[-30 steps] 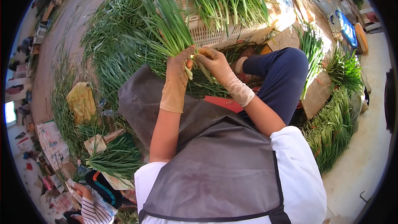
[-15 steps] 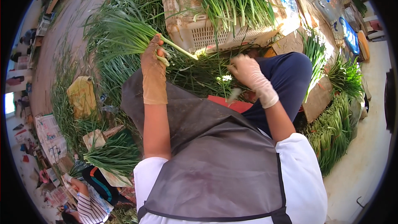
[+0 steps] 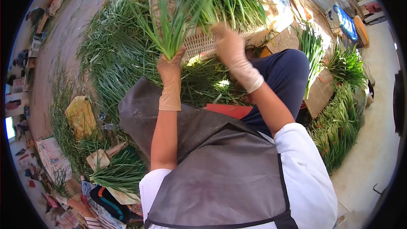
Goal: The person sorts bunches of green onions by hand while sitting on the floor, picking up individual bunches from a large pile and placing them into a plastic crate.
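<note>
A bunch of long green leaves [image 3: 170, 38] stood upright in my left hand [image 3: 170, 68], the tips fanning upward and outward in front of the crate [image 3: 201, 47]. My gloved fingers were closed around the pale lower ends, holding them gathered together. My right hand [image 3: 229, 44], gloved too, hung a little apart from the bunch, over the near edge of the crate and just beside the stalk ends of the leaves spread on top [image 3: 235, 6]. It was blurred, its fingers seemingly curled, and I could not tell whether they held anything or touched those stalks.

The crate was pale, with a slotted side facing me. To its left and in front of it lay a wide heap of loose leaves [image 3: 112, 61]. A flat red thing [image 3: 229, 110] showed between the heap and my dark apron [image 3: 220, 178], and my knee, in dark blue trousers [image 3: 286, 74], was bent up to the right.

Beyond my knee, more leaves [image 3: 311, 53] rested by a piece of cardboard [image 3: 320, 91], with another green bunch [image 3: 347, 70] near it and a large stack of bundles [image 3: 335, 129] closer to me. Off to my left sat a yellow sack [image 3: 81, 116], and below it a smaller pile of leaves [image 3: 121, 171]. At the lower left, a co-worker's arm [image 3: 79, 208] reached in.
</note>
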`<action>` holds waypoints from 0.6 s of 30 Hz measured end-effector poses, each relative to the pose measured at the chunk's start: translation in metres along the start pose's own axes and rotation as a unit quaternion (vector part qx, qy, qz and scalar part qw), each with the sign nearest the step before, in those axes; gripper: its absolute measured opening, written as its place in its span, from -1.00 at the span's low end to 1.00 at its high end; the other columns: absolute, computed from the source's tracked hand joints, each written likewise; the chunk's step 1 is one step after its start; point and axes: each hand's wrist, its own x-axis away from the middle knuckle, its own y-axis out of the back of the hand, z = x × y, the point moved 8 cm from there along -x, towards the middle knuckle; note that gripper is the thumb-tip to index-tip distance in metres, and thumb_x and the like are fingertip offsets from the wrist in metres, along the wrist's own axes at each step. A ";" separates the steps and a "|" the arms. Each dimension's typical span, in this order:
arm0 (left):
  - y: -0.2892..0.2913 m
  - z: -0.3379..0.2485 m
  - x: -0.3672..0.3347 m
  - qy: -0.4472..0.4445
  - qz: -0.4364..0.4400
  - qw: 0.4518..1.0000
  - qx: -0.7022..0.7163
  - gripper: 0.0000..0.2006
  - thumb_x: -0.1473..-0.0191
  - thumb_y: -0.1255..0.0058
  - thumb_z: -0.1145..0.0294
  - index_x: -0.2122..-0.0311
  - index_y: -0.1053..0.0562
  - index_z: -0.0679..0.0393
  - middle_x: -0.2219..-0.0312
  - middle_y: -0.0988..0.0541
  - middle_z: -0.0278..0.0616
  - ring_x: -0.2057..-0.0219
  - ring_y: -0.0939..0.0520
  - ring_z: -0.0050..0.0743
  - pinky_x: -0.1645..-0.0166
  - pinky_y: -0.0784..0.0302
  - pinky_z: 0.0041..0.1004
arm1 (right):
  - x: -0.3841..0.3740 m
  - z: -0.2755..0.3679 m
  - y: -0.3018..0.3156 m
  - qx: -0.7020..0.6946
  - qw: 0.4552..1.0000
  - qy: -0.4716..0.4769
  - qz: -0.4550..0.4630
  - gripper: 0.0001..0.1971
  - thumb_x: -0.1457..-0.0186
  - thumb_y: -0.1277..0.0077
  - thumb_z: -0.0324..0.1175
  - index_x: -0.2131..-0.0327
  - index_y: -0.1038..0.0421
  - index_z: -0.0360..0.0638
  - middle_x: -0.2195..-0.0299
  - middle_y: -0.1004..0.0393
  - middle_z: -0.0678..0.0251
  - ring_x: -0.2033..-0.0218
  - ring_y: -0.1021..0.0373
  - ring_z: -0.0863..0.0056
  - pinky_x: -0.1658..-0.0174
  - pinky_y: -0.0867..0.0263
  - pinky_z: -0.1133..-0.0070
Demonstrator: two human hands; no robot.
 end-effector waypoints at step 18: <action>-0.038 0.005 -0.012 0.333 0.136 0.755 0.549 -0.74 0.00 0.02 0.38 0.17 -0.33 0.21 0.72 -0.20 -0.44 0.77 -0.16 -0.68 0.66 -0.09 -0.62 | -0.107 -0.093 -0.030 -0.317 0.925 -0.208 0.027 -0.91 0.01 0.03 -0.35 0.45 -0.42 -0.13 0.64 -0.38 0.47 0.68 -0.17 0.70 0.54 -0.16 0.74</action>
